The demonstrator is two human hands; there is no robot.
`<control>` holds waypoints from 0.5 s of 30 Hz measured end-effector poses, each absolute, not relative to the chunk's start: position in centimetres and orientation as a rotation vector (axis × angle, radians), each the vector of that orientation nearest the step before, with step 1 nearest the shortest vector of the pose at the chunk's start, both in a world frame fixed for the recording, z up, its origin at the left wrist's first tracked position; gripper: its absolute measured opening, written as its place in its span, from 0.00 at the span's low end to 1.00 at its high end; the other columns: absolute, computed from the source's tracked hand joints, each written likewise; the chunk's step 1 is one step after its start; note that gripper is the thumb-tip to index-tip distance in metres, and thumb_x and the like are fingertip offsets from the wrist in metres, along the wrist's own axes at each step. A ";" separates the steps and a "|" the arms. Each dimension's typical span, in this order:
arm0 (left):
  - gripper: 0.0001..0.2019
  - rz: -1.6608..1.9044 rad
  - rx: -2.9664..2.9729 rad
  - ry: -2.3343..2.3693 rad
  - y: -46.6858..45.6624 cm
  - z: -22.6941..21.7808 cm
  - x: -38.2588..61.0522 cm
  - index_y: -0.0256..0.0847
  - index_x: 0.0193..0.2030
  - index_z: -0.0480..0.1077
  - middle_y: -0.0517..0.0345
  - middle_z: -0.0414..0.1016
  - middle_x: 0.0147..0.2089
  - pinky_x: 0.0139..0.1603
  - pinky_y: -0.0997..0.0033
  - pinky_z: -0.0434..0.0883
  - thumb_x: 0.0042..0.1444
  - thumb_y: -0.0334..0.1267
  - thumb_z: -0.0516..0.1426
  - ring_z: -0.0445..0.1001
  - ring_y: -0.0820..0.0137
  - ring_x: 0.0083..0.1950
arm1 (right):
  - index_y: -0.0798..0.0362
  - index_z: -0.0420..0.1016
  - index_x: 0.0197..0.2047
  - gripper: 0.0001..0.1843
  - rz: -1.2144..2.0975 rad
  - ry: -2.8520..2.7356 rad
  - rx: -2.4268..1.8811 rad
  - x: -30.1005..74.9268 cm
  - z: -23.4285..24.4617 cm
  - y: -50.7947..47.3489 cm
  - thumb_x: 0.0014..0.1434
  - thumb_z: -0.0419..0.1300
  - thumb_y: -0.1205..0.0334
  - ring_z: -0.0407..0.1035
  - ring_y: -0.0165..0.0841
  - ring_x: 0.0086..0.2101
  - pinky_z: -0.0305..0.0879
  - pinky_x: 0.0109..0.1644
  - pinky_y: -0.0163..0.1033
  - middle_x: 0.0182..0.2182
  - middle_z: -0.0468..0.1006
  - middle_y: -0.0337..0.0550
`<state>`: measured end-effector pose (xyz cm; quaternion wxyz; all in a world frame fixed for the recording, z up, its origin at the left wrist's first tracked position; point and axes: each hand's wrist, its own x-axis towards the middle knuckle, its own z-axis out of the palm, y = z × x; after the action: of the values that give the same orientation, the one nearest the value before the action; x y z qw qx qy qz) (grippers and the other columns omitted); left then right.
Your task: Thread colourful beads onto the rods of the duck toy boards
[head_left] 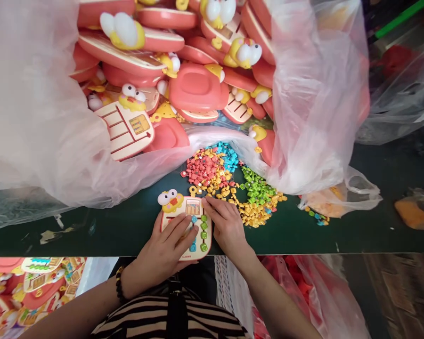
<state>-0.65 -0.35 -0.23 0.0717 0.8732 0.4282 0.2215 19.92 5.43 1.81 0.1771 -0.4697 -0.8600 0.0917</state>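
Note:
A cream toy board (187,254) with a red rim and a yellow duck head (172,201) lies at the table's front edge. My left hand (169,238) grips it from the left, fingers lying across its face. Green pieces (204,225) line the right-hand slot, and blue pieces (193,246) sit in the slot beside it, partly under my fingers. At the board's upper right corner, the fingertips of my right hand (226,219) are pressed together; whatever they pinch is hidden. Just beyond lies a pile of small red pieces (205,167) with yellow pieces (254,214), green pieces (256,183) and blue pieces (229,155).
Behind the pile, a large translucent plastic bag (304,103) holds many red-backed duck boards (198,87). A smaller bag (330,202) with orange contents lies to the right on the dark green table (127,235). Boards with pieces fitted (38,282) are heaped below at left.

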 end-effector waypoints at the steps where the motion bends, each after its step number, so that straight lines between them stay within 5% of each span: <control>1: 0.26 0.671 2.623 1.290 -0.4 -0.3 -0.6 0.41 0.59 0.68 0.42 0.69 0.61 0.69 0.43 0.43 0.60 0.54 0.54 0.62 0.56 0.64 | 0.48 0.67 0.62 0.24 0.223 -2.442 -1.338 19.8 1.7 5.3 0.65 0.47 0.72 0.69 0.39 0.49 0.67 0.50 0.46 0.51 0.76 0.49; 15: 0.29 0.720 2.664 1.311 -1.1 -0.1 -0.7 0.38 0.59 0.65 0.38 0.69 0.59 0.64 0.43 0.55 0.55 0.53 0.59 0.64 0.52 0.63 | 0.48 0.77 0.52 0.20 0.575 -2.337 -1.233 20.4 2.9 6.5 0.61 0.53 0.71 0.70 0.39 0.47 0.69 0.52 0.49 0.47 0.78 0.48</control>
<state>-0.68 -1.12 -0.10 0.0432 0.8711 0.4288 0.2355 20.42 6.53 2.95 0.2169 -0.4453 -0.8435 0.2077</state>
